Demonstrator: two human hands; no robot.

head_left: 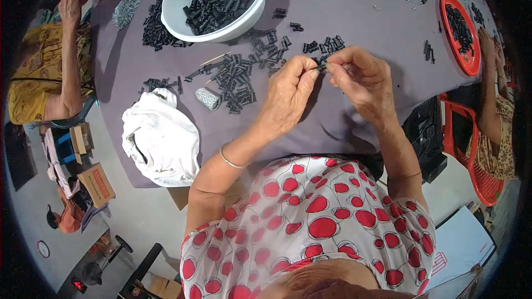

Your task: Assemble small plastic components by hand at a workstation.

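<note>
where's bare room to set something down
Bare tablecloth lies between the white bowl and red tray, stray pieces aside, and between the silvery heap and white cloth. Crowded: the black parts between bowl and left fingers.

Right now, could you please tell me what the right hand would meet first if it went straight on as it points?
Likely the small black part between the right hand and the left hand; exact depth is unclear.

Free tablecloth right of the hands; leftward, black parts in the way
</note>
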